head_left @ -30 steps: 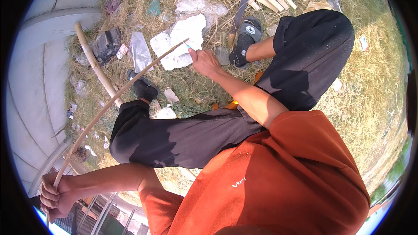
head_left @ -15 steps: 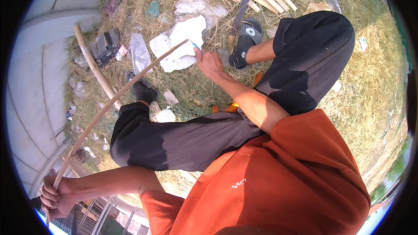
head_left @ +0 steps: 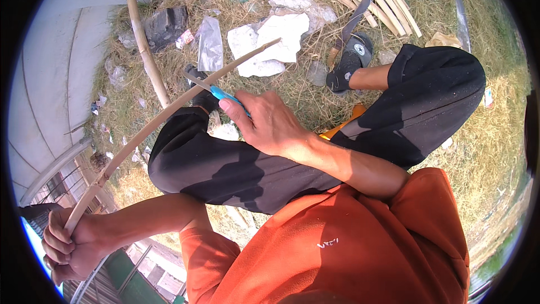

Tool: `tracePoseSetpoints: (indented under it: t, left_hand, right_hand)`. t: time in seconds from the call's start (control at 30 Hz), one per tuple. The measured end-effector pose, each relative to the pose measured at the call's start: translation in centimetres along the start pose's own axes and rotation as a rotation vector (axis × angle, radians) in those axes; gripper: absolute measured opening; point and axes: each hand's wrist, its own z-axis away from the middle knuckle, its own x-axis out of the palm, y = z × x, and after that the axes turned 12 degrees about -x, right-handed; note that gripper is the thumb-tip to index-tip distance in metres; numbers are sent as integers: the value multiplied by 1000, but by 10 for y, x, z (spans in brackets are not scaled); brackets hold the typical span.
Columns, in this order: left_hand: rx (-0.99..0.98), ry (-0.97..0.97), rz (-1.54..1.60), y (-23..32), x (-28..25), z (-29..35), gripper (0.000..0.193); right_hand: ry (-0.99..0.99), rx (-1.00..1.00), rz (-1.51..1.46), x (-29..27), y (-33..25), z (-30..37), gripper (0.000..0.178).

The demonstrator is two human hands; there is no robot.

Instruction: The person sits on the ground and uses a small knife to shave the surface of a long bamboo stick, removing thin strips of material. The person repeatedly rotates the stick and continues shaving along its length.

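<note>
My left hand [head_left: 76, 242] is closed in a fist around the near end of a long, thin bamboo strip [head_left: 135, 141], low at the left. The strip slants up and away across my left knee, and its far tip lies over a white stone [head_left: 287, 31]. In my right hand [head_left: 269, 122] is a small knife [head_left: 222, 94] with a blue handle, the thumb pressed along it. The knife's blade crosses the strip at about its middle, above my left foot. Whether the edge bites into the strip I cannot tell.
A machete [head_left: 354, 22] lies beside my right sandal [head_left: 358, 50]. Behind it are piled several bamboo strips [head_left: 388, 0]. Far right lies a long metal blade [head_left: 461, 17]. A bamboo pole [head_left: 145, 50] and a clear plastic bag [head_left: 210, 45] lie near the pale wall [head_left: 45, 90].
My right hand and the knife have moved back from the strip's far tip to about its middle, toward me. My left hand keeps its grip. The whole view has shifted slightly.
</note>
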Motion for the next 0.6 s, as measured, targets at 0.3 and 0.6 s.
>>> tracePoseSetpoints:
  t: [0.3,0.6]
  left_hand:
    - [21,23,-24,-2,-1,7,46]
    - [-72,56,-35,3,-7,4,51]
  right_hand:
    - [23,104,179,-3,47,10,48]
    - [197,210,279,0,125,5,54]
